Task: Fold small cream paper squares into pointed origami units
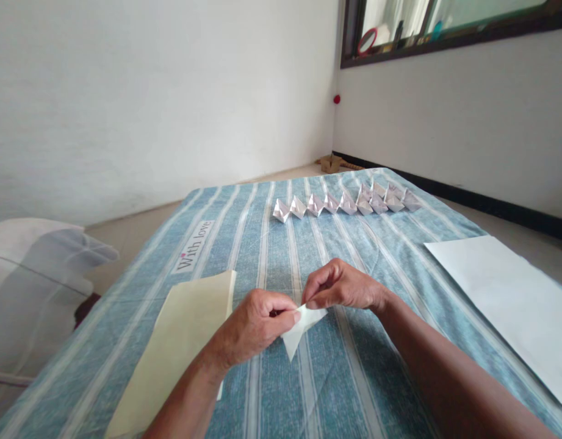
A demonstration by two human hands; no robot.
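The left hand and the right hand meet over the near-middle part of the desk. The fingers of both are drawn together and pinch one small folded paper, the left at its upper left part, the right at its top edge. The piece is pale, with one pointed flap directed toward the person and another to the right. Whether its underside touches the cloth cannot be determined.

To the left, partly behind the left forearm, lies a pale yellow paper stack. At the right edge lies white paper, flat, well apart from the hands. A blue striped cloth covers the desk; beyond the yellow stack it carries a "With love" panel. Beside the desk, on the left, is sheer white fabric.

Toward the far edge stand folded paper pieces, peaked, in a line that is doubled at its right end. Past the desk, a small cardboard box sits at the room corner. A red round object shows at the wall corner above it. A dark-framed window occupies the upper right.
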